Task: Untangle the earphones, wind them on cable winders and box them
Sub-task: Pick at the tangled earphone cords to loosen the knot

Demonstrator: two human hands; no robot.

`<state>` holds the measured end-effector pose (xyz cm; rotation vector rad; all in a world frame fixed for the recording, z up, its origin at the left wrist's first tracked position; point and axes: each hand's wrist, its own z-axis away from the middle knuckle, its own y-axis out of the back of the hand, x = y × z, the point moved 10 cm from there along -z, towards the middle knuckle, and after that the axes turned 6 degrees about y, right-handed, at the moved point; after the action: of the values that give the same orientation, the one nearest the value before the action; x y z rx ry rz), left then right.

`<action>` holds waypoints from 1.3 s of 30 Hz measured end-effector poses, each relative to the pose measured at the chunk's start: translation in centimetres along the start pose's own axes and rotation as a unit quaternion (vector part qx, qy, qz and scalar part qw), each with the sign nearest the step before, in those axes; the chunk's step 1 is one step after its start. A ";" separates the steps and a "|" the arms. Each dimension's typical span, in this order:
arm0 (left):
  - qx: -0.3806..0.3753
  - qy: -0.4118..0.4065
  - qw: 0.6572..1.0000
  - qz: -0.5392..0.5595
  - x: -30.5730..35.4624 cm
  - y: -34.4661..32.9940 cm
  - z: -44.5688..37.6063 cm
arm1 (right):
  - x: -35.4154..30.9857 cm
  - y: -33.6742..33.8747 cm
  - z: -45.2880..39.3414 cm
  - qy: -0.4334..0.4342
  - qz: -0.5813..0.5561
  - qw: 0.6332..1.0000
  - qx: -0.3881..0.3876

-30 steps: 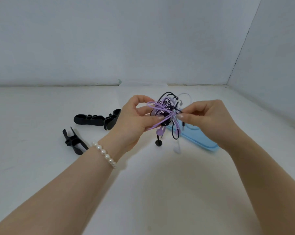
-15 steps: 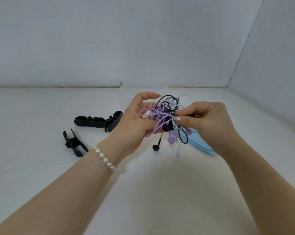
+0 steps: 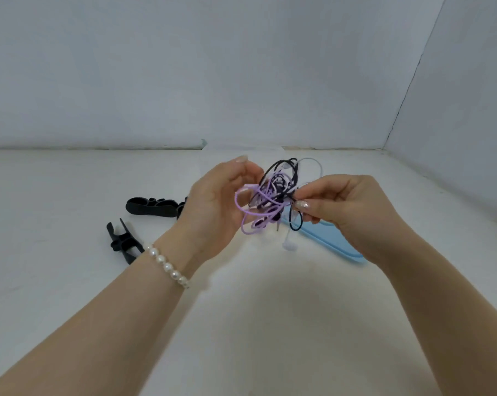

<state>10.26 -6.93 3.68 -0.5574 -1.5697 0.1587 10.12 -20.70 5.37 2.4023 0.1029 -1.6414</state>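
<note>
A tangle of purple, black and white earphones [image 3: 271, 197] hangs in the air between my hands, above the table. My left hand [image 3: 215, 201] holds the tangle from the left, its fingers curled behind the purple loops and one fingertip raised above them. My right hand [image 3: 347, 207] pinches a black cable at the tangle's right side between thumb and forefinger. A white earbud [image 3: 289, 245] dangles below the bundle. Two black cable winders [image 3: 153, 207] [image 3: 124, 241] lie on the table to the left. A third winder is partly hidden behind my left hand.
A light blue flat box part [image 3: 330, 242] lies on the white table under my right hand, mostly covered by it. White walls close the back and the right side. A pearl bracelet [image 3: 167, 265] is on my left wrist.
The tangle has risen slightly and been turned. The black earbud that hung below it is drawn up into the bundle. My left fingertip has lifted off the purple loops.
</note>
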 end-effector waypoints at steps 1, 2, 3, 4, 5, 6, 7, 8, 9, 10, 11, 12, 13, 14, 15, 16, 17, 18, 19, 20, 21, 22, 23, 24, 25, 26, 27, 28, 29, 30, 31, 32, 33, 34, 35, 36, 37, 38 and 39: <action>0.014 0.000 0.999 -0.037 -0.2 0.1 -0.1 | 0.0 -0.1 0.0 0.005 -0.006 1.000 0.013; 0.025 -0.006 0.997 -0.075 -0.4 0.2 -0.3 | 0.0 -0.1 0.1 0.008 -0.011 1.000 0.028; 0.034 -0.017 0.994 -0.105 -0.5 0.3 -0.4 | 0.0 0.1 0.1 0.011 -0.014 0.999 0.044; 0.041 -0.027 0.991 -0.125 -0.5 0.6 -0.6 | 0.0 0.3 0.1 0.014 -0.014 0.998 0.061; 0.045 -0.034 0.989 -0.136 -0.4 0.8 -0.6 | 0.0 0.5 0.1 0.018 -0.010 0.997 0.078; 0.048 -0.037 0.988 -0.140 -0.4 1.0 -0.7 | -0.1 0.8 0.2 0.024 -0.004 0.995 0.094; 0.047 -0.039 0.988 -0.142 -0.4 1.0 -0.7 | -0.1 1.0 0.2 0.027 0.000 0.994 0.107; 0.045 -0.040 0.988 -0.144 -0.4 0.9 -0.7 | -0.1 1.1 0.2 0.028 0.001 0.993 0.117; 0.040 -0.042 0.987 -0.150 -0.5 0.8 -0.6 | -0.1 1.1 0.2 0.025 0.002 0.992 0.125; 0.037 -0.044 0.986 -0.156 -0.5 0.6 -0.6 | 0.0 1.2 0.3 0.021 0.003 0.991 0.130; 0.035 -0.044 0.985 -0.160 -0.5 0.4 -0.5 | 0.0 1.2 0.4 0.017 0.003 0.991 0.130; 0.035 -0.043 0.986 -0.159 -0.6 0.3 -0.5 | -0.1 1.1 0.4 0.015 0.002 0.992 0.127; 0.034 -0.039 0.987 -0.154 -0.6 0.3 -0.5 | -0.2 1.0 0.4 0.014 -0.001 0.992 0.122; 0.032 -0.034 0.988 -0.145 -0.6 0.3 -0.5 | -0.3 0.9 0.5 0.013 -0.005 0.993 0.117; 0.030 -0.030 0.990 -0.134 -0.7 0.3 -0.5 | -0.5 0.9 0.5 0.013 -0.009 0.994 0.110; 0.029 -0.027 0.991 -0.124 -0.7 0.3 -0.5 | -0.6 0.8 0.5 0.012 -0.016 0.995 0.102; 0.030 -0.027 0.992 -0.118 -0.6 0.4 -0.5 | -0.6 0.8 0.5 0.010 -0.026 0.995 0.092; 0.032 -0.028 0.993 -0.114 -0.5 0.5 -0.5 | -0.6 0.7 0.4 0.006 -0.041 0.996 0.080; 0.036 -0.030 0.992 -0.114 -0.5 0.6 -0.6 | -0.6 0.6 0.4 0.002 -0.062 0.996 0.065; 0.043 -0.034 0.992 -0.113 -0.3 0.8 -0.6 | -0.6 0.5 0.4 -0.004 -0.085 0.995 0.049; 0.052 -0.039 0.992 -0.112 -0.2 1.0 -0.6 | -0.6 0.3 0.4 -0.009 -0.105 0.994 0.034; 0.061 -0.043 0.991 -0.110 -0.1 1.2 -0.6 | -0.6 0.2 0.4 -0.013 -0.118 0.993 0.025; 0.069 -0.047 0.990 -0.110 0.0 1.4 -0.6 | -0.6 0.1 0.4 -0.016 -0.123 0.992 0.019; 0.076 -0.052 0.989 -0.113 0.2 1.6 -0.6 | -0.6 0.1 0.4 -0.019 -0.122 0.992 0.018; 0.083 -0.058 0.988 -0.120 0.3 1.7 -0.6 | -0.5 0.1 0.5 -0.023 -0.115 0.993 0.018; 0.088 -0.064 0.986 -0.129 0.4 1.7 -0.5 | -0.5 0.1 0.4 -0.026 -0.105 0.994 0.021; 0.090 -0.069 0.984 -0.138 0.4 1.6 -0.4 | -0.4 0.2 0.5 -0.027 -0.094 0.995 0.027; 0.088 -0.072 0.983 -0.144 0.5 1.4 -0.3 | -0.5 0.3 0.4 -0.023 -0.083 0.996 0.035; 0.082 -0.075 0.983 -0.148 0.4 1.3 -0.2 | -0.6 0.4 0.4 -0.016 -0.073 0.996 0.045; 0.076 -0.079 0.983 -0.149 0.4 1.1 -0.2 | -0.8 0.5 0.4 -0.005 -0.062 0.997 0.055; 0.072 -0.086 0.982 -0.154 0.5 1.0 -0.1 | -1.0 0.6 0.4 0.006 -0.051 0.996 0.067; 0.071 -0.095 0.979 -0.165 0.6 0.8 -0.1 | -1.2 0.8 0.5 0.017 -0.038 0.996 0.079; 0.072 -0.106 0.975 -0.181 0.7 0.6 0.0 | -1.4 0.9 0.5 0.026 -0.023 0.995 0.092; 0.072 -0.117 0.971 -0.195 0.9 0.4 0.2 | -1.6 1.1 0.5 0.032 -0.009 0.994 0.104; 0.071 -0.127 0.969 -0.202 1.0 0.1 0.4 | -1.7 1.2 0.6 0.038 0.002 0.993 0.115; 0.070 -0.135 0.968 -0.201 1.1 -0.1 0.6 | -1.8 1.3 0.6 0.042 0.008 0.991 0.123; 0.068 -0.143 0.968 -0.196 1.3 -0.3 0.7 | -1.9 1.4 0.6 0.045 0.008 0.991 0.129; 0.067 -0.149 0.968 -0.190 1.4 -0.4 0.9 | -1.9 1.5 0.6 0.046 0.004 0.990 0.133; 0.066 -0.154 0.968 -0.186 1.5 -0.5 0.9 | -1.9 1.5 0.6 0.047 -0.001 0.990 0.135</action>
<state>9.27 -6.48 5.17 -0.1294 -1.9217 0.0646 9.14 -22.14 7.10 2.6781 -0.1081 -1.6348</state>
